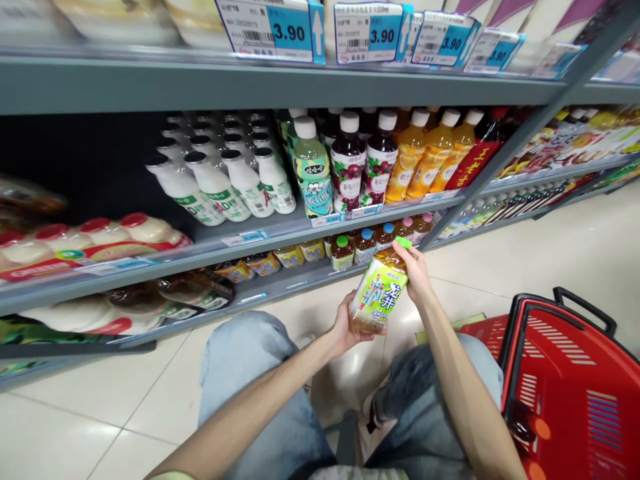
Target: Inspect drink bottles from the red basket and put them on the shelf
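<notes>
Off the lower shelf (280, 293)'s front edge, the left hand (345, 328) cups the bottle (376, 297) low; the right hand (415, 270) pinches near its cap (405, 243), probably for steadiness.

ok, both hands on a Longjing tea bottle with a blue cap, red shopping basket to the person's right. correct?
Not the cap: the head view shows the cap is green, not blue. The rest stands: left hand and right hand on the Longjing tea bottle, red shopping basket to the person's right.
</notes>
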Demonstrator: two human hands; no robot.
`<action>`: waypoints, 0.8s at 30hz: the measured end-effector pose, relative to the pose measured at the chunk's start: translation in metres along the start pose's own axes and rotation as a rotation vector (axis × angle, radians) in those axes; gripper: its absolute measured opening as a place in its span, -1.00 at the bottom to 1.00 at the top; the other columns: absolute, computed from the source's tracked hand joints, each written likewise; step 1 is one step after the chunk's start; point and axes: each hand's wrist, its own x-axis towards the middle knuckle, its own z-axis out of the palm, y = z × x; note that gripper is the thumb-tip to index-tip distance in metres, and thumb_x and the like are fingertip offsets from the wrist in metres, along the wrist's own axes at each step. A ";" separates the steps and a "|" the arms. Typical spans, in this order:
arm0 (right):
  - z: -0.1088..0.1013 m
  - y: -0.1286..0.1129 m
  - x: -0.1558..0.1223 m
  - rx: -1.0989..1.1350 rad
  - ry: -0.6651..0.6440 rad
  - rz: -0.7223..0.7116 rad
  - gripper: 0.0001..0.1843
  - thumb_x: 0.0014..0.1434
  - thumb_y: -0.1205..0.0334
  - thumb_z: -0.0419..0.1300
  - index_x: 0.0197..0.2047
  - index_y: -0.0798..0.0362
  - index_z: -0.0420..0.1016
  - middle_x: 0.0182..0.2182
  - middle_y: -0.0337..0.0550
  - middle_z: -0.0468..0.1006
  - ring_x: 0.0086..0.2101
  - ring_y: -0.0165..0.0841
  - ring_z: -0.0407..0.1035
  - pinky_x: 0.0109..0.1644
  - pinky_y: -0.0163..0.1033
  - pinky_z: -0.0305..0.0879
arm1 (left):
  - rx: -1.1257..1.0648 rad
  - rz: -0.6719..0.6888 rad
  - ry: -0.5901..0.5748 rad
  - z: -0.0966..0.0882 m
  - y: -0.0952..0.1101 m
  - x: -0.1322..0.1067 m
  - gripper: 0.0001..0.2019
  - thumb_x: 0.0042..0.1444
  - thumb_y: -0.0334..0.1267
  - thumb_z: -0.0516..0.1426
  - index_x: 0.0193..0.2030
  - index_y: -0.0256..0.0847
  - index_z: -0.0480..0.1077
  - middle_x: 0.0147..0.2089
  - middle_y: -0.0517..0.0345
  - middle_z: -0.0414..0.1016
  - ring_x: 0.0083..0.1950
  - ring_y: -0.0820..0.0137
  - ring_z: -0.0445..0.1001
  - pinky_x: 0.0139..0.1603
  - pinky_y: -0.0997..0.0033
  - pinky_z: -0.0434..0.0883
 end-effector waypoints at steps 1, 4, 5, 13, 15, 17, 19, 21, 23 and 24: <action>0.001 0.001 0.000 -0.001 -0.004 -0.007 -0.54 -0.14 -0.01 0.61 -0.24 0.09 0.70 -0.27 -0.15 0.70 -0.32 -0.34 0.55 -0.20 -0.30 0.50 | -0.002 0.004 0.003 0.000 0.001 0.000 -0.22 0.29 0.29 -0.13 -0.01 -0.46 0.56 -0.23 -0.36 0.65 -0.36 0.03 0.65 -0.48 0.35 0.38; 0.004 0.003 0.001 0.004 0.001 -0.015 -0.57 -0.14 0.02 0.60 -0.25 0.09 0.70 -0.26 -0.14 0.70 -0.31 -0.33 0.55 -0.18 -0.28 0.50 | -0.015 -0.005 -0.026 -0.002 0.002 0.001 -0.22 0.28 0.29 -0.11 0.00 -0.48 0.56 -0.19 -0.42 0.64 -0.33 0.02 0.65 -0.45 0.33 0.39; 0.004 0.003 0.001 0.012 0.013 -0.015 -0.58 -0.15 0.04 0.61 -0.27 0.09 0.70 -0.28 -0.14 0.70 -0.32 -0.33 0.54 -0.19 -0.27 0.50 | -0.018 -0.008 -0.038 -0.002 0.002 0.002 -0.21 0.28 0.30 -0.12 0.00 -0.49 0.56 -0.17 -0.44 0.64 -0.32 0.01 0.65 -0.42 0.31 0.41; 0.001 -0.005 0.005 0.085 0.244 -0.104 -0.63 -0.21 0.11 0.61 -0.39 0.08 0.62 -0.34 -0.16 0.68 -0.34 -0.28 0.55 -0.21 -0.20 0.53 | -0.052 0.396 -0.016 0.009 -0.001 0.004 -0.43 0.31 0.24 0.06 0.17 -0.18 0.49 0.12 -0.13 0.62 -0.02 0.12 0.63 -0.11 0.17 0.55; 0.000 -0.007 0.007 0.106 0.273 -0.092 -0.63 -0.21 0.11 0.61 -0.40 0.07 0.59 -0.34 -0.16 0.68 -0.35 -0.26 0.56 -0.20 -0.17 0.54 | -0.074 0.517 0.009 0.012 0.000 0.005 -0.45 0.19 0.17 0.26 0.17 -0.15 0.47 0.15 -0.08 0.60 0.05 0.12 0.61 -0.08 0.19 0.56; 0.000 -0.008 0.008 0.129 0.270 -0.080 -0.62 -0.19 0.10 0.60 -0.36 0.07 0.59 -0.33 -0.15 0.69 -0.33 -0.23 0.58 -0.16 -0.14 0.56 | -0.045 0.583 0.021 0.013 0.002 0.006 -0.35 0.01 0.09 0.41 0.18 -0.13 0.45 0.14 -0.07 0.61 0.06 0.10 0.60 -0.09 0.21 0.57; 0.000 -0.009 0.008 0.142 0.254 -0.081 -0.62 -0.16 0.09 0.59 -0.34 0.06 0.59 -0.31 -0.15 0.69 -0.30 -0.22 0.59 -0.12 -0.13 0.56 | 0.003 0.620 0.031 0.012 0.004 0.007 -0.29 -0.11 -0.01 0.48 0.18 -0.15 0.44 0.12 -0.08 0.62 0.04 0.10 0.61 -0.09 0.23 0.58; -0.001 -0.013 0.007 0.138 0.193 -0.082 -0.63 -0.12 0.05 0.56 -0.32 0.06 0.59 -0.29 -0.14 0.69 -0.26 -0.22 0.60 -0.07 -0.14 0.56 | 0.021 0.627 0.029 0.012 0.005 0.006 -0.27 -0.13 -0.03 0.48 0.18 -0.18 0.43 0.07 -0.09 0.63 -0.04 0.11 0.63 -0.16 0.25 0.58; -0.002 -0.018 0.005 0.114 0.056 -0.061 -0.64 -0.04 0.00 0.51 -0.30 0.07 0.61 -0.26 -0.10 0.70 -0.20 -0.20 0.61 -0.02 -0.13 0.55 | 0.013 0.583 -0.002 0.011 0.006 0.002 -0.27 -0.08 0.05 0.44 0.21 -0.18 0.41 -0.01 -0.10 0.65 -0.20 0.12 0.65 -0.32 0.26 0.55; -0.003 -0.021 0.003 0.103 -0.031 -0.048 -0.65 -0.01 -0.02 0.49 -0.29 0.07 0.61 -0.24 -0.09 0.70 -0.17 -0.18 0.61 0.00 -0.12 0.55 | 0.004 0.537 -0.025 0.011 0.007 0.000 -0.27 -0.04 0.10 0.40 0.22 -0.18 0.40 -0.07 -0.10 0.66 -0.29 0.13 0.64 -0.39 0.26 0.52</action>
